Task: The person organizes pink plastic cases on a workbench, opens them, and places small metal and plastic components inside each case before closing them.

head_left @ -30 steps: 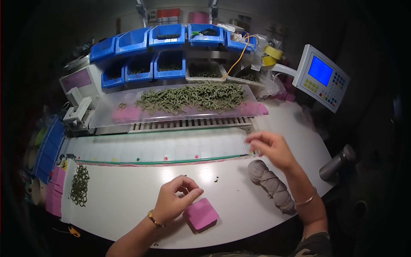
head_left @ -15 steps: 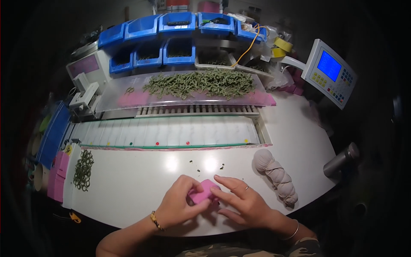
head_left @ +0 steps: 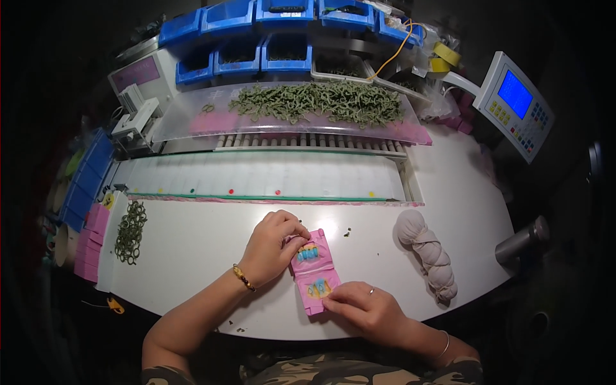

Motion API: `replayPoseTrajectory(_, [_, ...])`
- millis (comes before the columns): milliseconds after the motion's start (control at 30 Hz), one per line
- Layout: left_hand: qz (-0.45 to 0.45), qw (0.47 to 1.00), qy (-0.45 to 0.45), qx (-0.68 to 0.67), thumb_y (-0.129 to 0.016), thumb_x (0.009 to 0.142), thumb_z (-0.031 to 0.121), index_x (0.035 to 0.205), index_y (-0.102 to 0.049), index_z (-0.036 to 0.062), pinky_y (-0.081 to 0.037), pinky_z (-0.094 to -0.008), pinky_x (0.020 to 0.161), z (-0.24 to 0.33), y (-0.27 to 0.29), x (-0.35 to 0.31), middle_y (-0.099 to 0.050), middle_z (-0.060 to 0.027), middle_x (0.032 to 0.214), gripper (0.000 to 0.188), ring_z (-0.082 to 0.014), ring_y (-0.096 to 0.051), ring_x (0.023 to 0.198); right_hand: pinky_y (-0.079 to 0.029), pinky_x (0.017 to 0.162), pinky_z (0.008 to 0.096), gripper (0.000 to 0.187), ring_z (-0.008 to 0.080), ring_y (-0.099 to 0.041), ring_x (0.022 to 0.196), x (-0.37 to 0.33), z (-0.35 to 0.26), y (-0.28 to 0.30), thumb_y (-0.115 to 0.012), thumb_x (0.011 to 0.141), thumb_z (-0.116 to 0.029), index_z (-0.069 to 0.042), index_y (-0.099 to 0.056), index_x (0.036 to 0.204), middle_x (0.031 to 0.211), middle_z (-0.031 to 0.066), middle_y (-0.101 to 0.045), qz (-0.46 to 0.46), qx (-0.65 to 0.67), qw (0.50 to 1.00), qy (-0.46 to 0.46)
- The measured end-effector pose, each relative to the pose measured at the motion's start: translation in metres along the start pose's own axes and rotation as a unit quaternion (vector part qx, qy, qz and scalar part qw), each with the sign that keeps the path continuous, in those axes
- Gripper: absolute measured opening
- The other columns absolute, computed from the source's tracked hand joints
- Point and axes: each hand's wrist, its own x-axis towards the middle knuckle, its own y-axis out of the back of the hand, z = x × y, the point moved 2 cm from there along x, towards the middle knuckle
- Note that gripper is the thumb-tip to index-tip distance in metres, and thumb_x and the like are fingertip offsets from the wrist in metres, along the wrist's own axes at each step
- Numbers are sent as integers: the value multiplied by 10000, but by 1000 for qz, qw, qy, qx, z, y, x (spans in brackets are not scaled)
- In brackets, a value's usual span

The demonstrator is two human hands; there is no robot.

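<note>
A pink two-part rubber mold [head_left: 313, 269] lies unfolded on the white table in front of me. Both halves carry blue hollow shapes with yellow-orange edges. My left hand [head_left: 273, 247] is closed, its bent fingers and thumb pinching the left edge of the far half. With thumb and fingers pressed together, my right hand [head_left: 366, 308] grips the right corner of the near half. Small dark green crumbs [head_left: 348, 232] are scattered just beyond the mold.
Green rings [head_left: 131, 232] are heaped at the left. Behind lie a white belt [head_left: 256, 176] and a translucent sheet [head_left: 186, 115] piled with green pieces. Blue bins [head_left: 289, 61] stand farther back. A twisted cloth bundle [head_left: 427, 256], metal flask [head_left: 523, 240] and control panel [head_left: 513, 106] occupy the right.
The pink mold, folded together and held in my hands before, is now spread into two halves. My left hand has moved to its far half, my right to its near half. The view has shifted.
</note>
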Motion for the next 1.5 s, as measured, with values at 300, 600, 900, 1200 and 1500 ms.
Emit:
replayPoseTrajectory(300, [-84,993,-60,49,-789,774,360,1225,-614,26,-421,-422,974,26,14,-20,-581,-125,1233,588,-301,-545,1141,-557,772,316,328,245,-647,929,-10,-2,-7,-654,736,-51,0,-687,1057,989,87,-631,-19,-38,999,-5])
replayPoseTrajectory(600, [-190,977,-1,102,-860,596,591,1487,-272,-11,-252,-478,1137,43,10,-35,-297,-225,1473,1225,-396,-296,1390,-562,772,333,323,262,-647,938,-14,1,-8,-676,756,-49,-19,-690,1077,1006,86,-647,-3,-16,1000,-22])
replayPoseTrajectory(900, [-194,976,40,92,-865,603,547,1504,-223,6,-235,-492,1163,42,9,-38,-271,-233,1493,1231,-414,-269,1408,-439,995,439,655,373,-543,1144,-17,58,82,-769,737,-28,-67,-547,1352,1282,199,-540,99,-208,951,-208])
replayPoseTrajectory(1200, [-190,978,34,75,-864,599,548,1511,-216,13,-227,-490,1173,44,8,-37,-241,-242,1519,1241,-416,-249,1421,-523,891,407,705,365,-640,1013,-20,51,82,-698,649,81,-81,-591,1326,1285,220,-588,61,-193,962,-185])
replayPoseTrajectory(1500, [-159,984,0,85,-857,606,526,1500,-240,1,-247,-482,1162,42,7,-38,-255,-243,1515,1206,-419,-278,1405,-521,706,297,514,178,-634,745,6,-12,25,-633,788,-96,-181,-638,1295,1308,186,-592,-77,-194,977,33])
